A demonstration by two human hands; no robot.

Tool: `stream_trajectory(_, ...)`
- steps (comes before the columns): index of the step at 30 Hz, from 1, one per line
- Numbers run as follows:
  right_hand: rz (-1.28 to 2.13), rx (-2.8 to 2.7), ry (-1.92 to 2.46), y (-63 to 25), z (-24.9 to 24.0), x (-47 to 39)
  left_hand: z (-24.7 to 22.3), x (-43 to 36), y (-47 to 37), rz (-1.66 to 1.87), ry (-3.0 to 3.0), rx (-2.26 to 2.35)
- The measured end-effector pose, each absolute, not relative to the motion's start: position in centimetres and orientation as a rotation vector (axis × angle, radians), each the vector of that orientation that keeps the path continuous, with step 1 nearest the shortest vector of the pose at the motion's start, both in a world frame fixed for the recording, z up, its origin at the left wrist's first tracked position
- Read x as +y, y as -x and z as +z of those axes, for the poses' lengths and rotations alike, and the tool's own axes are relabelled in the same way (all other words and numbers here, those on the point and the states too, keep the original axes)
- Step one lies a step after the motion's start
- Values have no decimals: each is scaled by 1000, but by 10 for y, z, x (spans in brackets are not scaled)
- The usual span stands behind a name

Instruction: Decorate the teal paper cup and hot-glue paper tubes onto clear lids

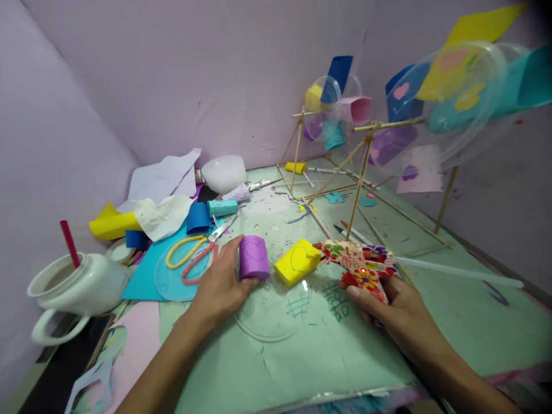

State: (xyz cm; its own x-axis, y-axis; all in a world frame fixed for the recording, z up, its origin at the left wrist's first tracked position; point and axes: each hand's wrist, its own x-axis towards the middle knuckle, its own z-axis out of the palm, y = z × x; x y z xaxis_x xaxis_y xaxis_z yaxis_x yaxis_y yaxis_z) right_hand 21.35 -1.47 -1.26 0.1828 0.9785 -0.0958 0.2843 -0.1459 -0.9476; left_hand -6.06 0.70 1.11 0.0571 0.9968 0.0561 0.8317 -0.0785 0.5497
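Observation:
My left hand [226, 282] has its fingers and thumb around a purple paper roll [253, 257] with a heart drawn on it. The roll is over the left part of a clear plastic disc [271, 316]. Beside it lies a yellow paper roll [297, 263], also marked with a heart. My right hand [390, 302] grips a flower-patterned glue gun [360, 264] with a small red light lit. Its nozzle points left, at the yellow roll's right end; I cannot tell if they touch. A translucent glue stick [457, 270] extends from the gun's back.
Scissors [196, 253] lie on another clear disc at left, near blue [198, 218] and teal rolls [222, 207]. A white teapot-like vessel [86, 282] stands far left. Stick frames [362, 184] bearing wheels of discs and paper rolls [466, 98] stand at right. A white bottle [224, 173] lies behind.

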Motion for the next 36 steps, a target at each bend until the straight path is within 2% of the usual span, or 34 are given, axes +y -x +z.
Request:
stream_trajectory(12,1009,-1288,1624,-219,-18,-12,14,3,57,594,-1992,1902)
stream_trajectory(17,1031,-1315,1617,-220,-20,-11,38,-1,82,647,-1888,1917)
stream_trajectory(23,992,-1411,1696,-228,-24,-8,78,26,131,820,-1678,2399)
stream_trajectory(33,972,-1312,1731,-219,-21,-9,49,101,127,143,-1656,2671)
stream_trajectory(36,961,-1243,1686,-214,-22,-9,51,106,126,172,-1597,2684)
